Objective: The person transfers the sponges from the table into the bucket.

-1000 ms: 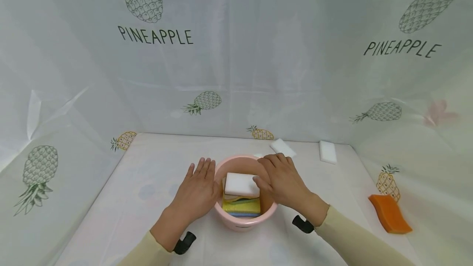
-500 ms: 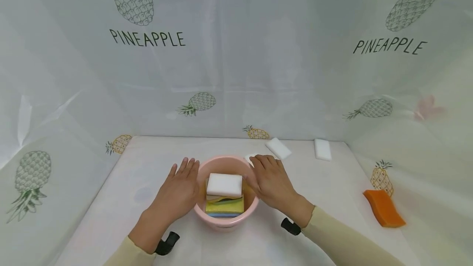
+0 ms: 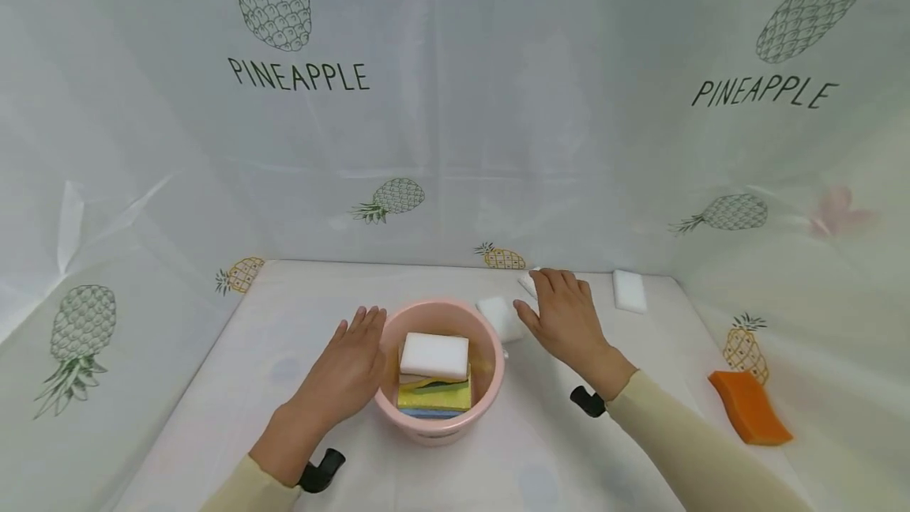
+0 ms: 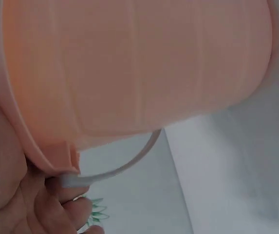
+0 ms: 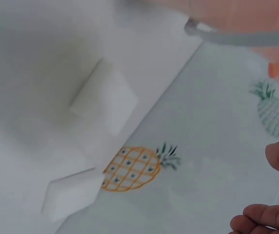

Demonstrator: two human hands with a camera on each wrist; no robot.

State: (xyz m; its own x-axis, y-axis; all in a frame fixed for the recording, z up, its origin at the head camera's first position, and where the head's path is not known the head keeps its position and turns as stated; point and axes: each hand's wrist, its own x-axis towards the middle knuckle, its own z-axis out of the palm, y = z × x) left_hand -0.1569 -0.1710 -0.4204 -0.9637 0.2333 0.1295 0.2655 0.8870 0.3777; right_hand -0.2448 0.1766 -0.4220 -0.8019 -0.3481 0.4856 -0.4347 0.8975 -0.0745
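A pink bucket [image 3: 490, 342] stands on the table near the front and holds stacked sponges, with a white sponge [image 3: 434, 355] on top and a yellow sponge [image 3: 435, 395] beneath it. My left hand [image 3: 351, 362] lies flat against the bucket's left side with straight fingers; the left wrist view shows the bucket wall [image 4: 139, 68] and its grey handle [image 4: 124, 163] up close. My right hand [image 3: 562, 310] hovers open behind and to the right of the bucket. It is beside one loose white sponge [image 3: 501, 317] and partly covers another [image 3: 529, 283]. Both blocks show in the right wrist view [image 5: 105, 97] [image 5: 71, 197].
A third white sponge [image 3: 629, 291] lies at the back right by the curtain wall. An orange sponge [image 3: 749, 408] rests at the right edge of the table. Pineapple-print plastic sheeting encloses the table on three sides.
My right hand left the white sponge in the bucket and moved back and to the right, over the loose white sponges. The left hand stays on the bucket.
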